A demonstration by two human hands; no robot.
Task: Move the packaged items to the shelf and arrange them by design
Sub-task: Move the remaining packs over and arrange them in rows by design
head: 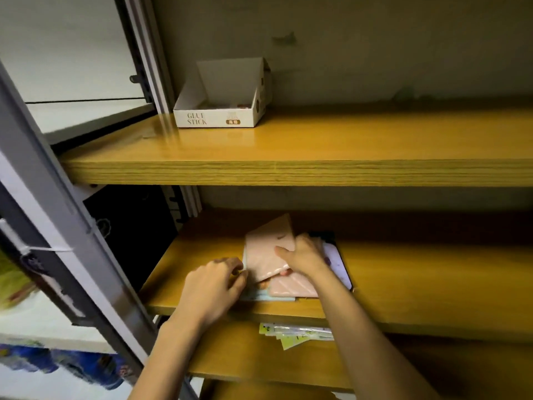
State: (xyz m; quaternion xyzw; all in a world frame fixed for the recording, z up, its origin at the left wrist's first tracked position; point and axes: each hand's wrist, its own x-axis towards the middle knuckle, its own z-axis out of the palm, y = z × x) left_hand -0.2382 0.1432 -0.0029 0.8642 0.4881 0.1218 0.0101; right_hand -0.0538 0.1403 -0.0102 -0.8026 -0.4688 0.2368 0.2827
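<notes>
Lower centre: left hand point(215, 287), fingers curled, touches the pile's left edge on the middle shelf point(432, 287). Right hand point(302, 258) pinches a pink packet point(265, 252), tilted, long axis running up-right, lying between both hands, nearer the right.

dim, soft focus, wide-angle edge warping

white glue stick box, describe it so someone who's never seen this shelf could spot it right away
Look at the upper wooden shelf board, at its back left corner beside the grey metal upright. There stands a white open-topped cardboard box with its lid flap raised. It alone bears the words GLUE STICK; the pink flat packets lie one shelf lower.
</notes>
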